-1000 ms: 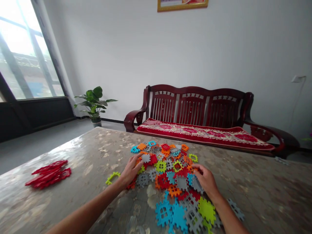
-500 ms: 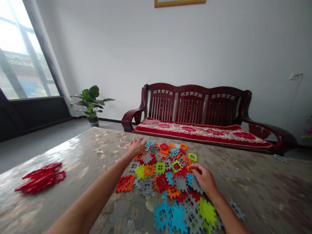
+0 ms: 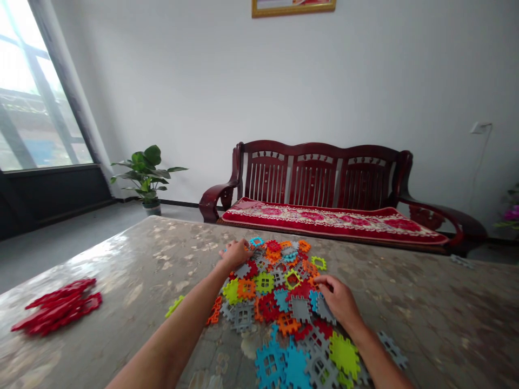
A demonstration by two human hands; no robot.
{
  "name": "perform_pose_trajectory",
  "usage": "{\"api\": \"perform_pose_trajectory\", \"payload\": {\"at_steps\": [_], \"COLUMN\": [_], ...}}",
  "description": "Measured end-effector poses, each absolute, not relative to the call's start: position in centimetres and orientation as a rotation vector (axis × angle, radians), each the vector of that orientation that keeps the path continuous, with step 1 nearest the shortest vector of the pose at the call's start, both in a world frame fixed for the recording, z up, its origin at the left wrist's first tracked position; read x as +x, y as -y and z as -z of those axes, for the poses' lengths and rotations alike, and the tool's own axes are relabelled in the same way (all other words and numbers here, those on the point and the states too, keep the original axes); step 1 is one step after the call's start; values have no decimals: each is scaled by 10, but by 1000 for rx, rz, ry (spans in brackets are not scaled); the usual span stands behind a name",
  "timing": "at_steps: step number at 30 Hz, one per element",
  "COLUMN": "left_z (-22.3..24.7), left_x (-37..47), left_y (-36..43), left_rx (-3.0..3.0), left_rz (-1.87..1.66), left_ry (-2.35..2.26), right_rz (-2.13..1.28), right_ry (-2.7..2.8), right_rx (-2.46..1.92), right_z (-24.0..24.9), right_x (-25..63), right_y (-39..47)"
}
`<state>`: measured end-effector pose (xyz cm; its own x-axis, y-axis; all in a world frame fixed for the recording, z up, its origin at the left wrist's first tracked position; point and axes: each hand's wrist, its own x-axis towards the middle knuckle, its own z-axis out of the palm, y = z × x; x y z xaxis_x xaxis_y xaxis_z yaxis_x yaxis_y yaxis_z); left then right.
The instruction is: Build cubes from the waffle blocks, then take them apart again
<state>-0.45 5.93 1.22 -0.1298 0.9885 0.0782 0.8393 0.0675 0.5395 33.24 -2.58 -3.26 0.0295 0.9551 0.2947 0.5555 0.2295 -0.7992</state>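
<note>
A heap of flat notched plastic pieces in grey, blue, orange, red and green covers the middle of the table. My left hand [image 3: 237,254] rests on the heap's far left edge, fingers bent over the pieces; what lies under its fingertips is hidden. At the right side my right hand [image 3: 335,294] touches the pieces beside an orange one, its thumb and forefinger close together. A green square with a window [image 3: 265,282] lies between the hands. Nearer are a blue piece [image 3: 297,365] and a solid green piece [image 3: 344,354].
A pile of red pieces [image 3: 60,307] lies at the left of the patterned table [image 3: 133,265]. One grey piece [image 3: 461,261] is at the far right. Behind stand a wooden bench [image 3: 312,183] and a potted plant [image 3: 148,175].
My left hand has moved right and slightly down onto the heap. A green piece now shows left of my left forearm. My right hand has hardly moved.
</note>
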Motion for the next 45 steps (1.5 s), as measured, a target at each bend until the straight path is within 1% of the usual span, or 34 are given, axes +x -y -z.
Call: {"api": "perform_pose_trajectory", "payload": {"at_steps": [3,8,14,18,21,24,26,29,30,32,35,38,45], "left_z": [-16,-21,-20,-30,-42,-54,-56,-43,-34,-11,21,32,-1], "left_x": [0,-1,20,42,54,64,73,87,92,100,108,111,112], "left_y": [-54,-47,-40,-26,1,44,76,119,129,141,144,140,137], "left_rx": [1735,1732,1901,2090,2299,2531,2665,2837,2897,2997,3034,2952,2916], "left_rz": [-632,-676,-852,-859,-817,-832,-769,-588,-501,-438,-424,-399,-317], "left_ry": [-2175,-2132,-1896,-1617,-1414,-1397,-1267,-1065,-980,-896,-999,-1129,-1199], "right_rz": [-579,-571,-575,-580,-586,-589,-580,-544,-527,-496,-501,-535,-609], "right_ry": [1651,1643,1645,1639,1643,1644,1643,1647,1650,1657,1656,1645,1634], "right_rx": [-1453,-1455,-1437,-1418,-1414,-1418,-1425,-1424,-1414,-1386,-1370,-1397,-1363], "right_z": [31,30,31,32,32,32,32,31,31,30,29,28,25], "right_x": [332,332,332,332,333,333,333,332,331,331,330,330,329], "right_y": [26,27,26,27,27,28,28,28,29,30,32,34,36]}}
